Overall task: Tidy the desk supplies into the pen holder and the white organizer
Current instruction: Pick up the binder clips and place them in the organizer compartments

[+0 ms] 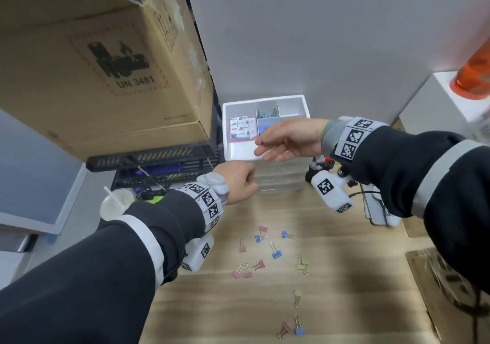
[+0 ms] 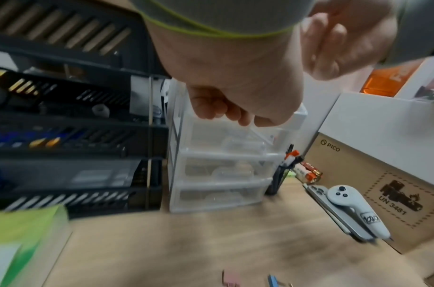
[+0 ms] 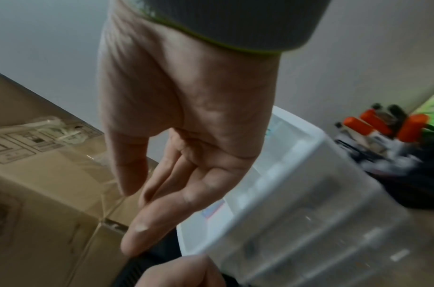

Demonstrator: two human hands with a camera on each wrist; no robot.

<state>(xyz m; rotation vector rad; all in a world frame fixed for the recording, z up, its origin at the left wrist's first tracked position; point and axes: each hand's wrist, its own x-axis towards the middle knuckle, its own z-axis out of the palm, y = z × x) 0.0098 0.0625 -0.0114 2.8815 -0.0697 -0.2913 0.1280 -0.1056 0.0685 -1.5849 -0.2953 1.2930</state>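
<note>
The white organizer (image 1: 305, 105) (image 2: 223, 165) (image 3: 297, 194) stands at the back of the wooden desk, a stack of clear drawers with an open top tray. The tray holds a pack of sticky notes (image 1: 240, 129) and a few binder clips (image 1: 267, 114). My right hand (image 1: 261, 146) (image 3: 135, 217) hovers over the tray's front, fingers straight, nothing in it. My left hand (image 1: 246, 182) (image 2: 226, 110) is a curled fist at the organizer's front left corner; nothing shows in it. Several coloured binder clips (image 1: 275, 251) lie scattered on the desk. The black mesh pen holder (image 1: 310, 176) (image 2: 277, 180) stands right of the organizer.
A large cardboard box (image 1: 92, 52) sits on stacked black mesh trays (image 1: 159, 163) to the left. A lidded plastic cup (image 1: 116, 203) stands near my left sleeve. A white controller (image 2: 346, 198) lies on a phone at the right. An orange bottle (image 1: 472, 73) stands on a white box.
</note>
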